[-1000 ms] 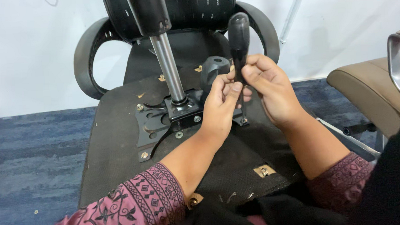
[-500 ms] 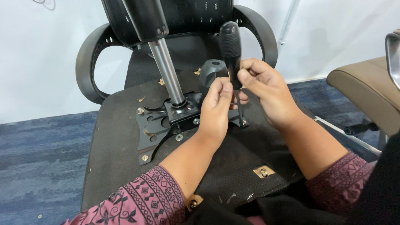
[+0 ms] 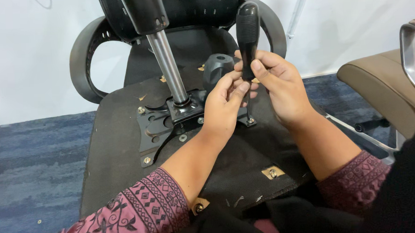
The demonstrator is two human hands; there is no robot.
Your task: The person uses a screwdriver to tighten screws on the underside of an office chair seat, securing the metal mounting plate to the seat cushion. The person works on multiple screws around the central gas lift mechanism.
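Right hand (image 3: 280,88) grips the lower part of the black handle of a screwdriver (image 3: 247,37), fingers wrapped round it. Left hand (image 3: 225,102) pinches the same tool just below, at the handle-to-shank join, fingertips touching the right hand's. Both hands closed on the one tool. Screwdriver's long axis near upright, handle up, slightly tilted away from the person; tip down on a screw (image 3: 250,121) at the edge of the black metal base plate (image 3: 159,127). The screw lies directly under the hands, between the wrists; right hand sits higher, left nearer the tip. Plate is bolted to the underside of an upturned office chair seat (image 3: 121,147), gas-lift column (image 3: 169,67) rising left of the hands. Tan chair (image 3: 381,83) far right.
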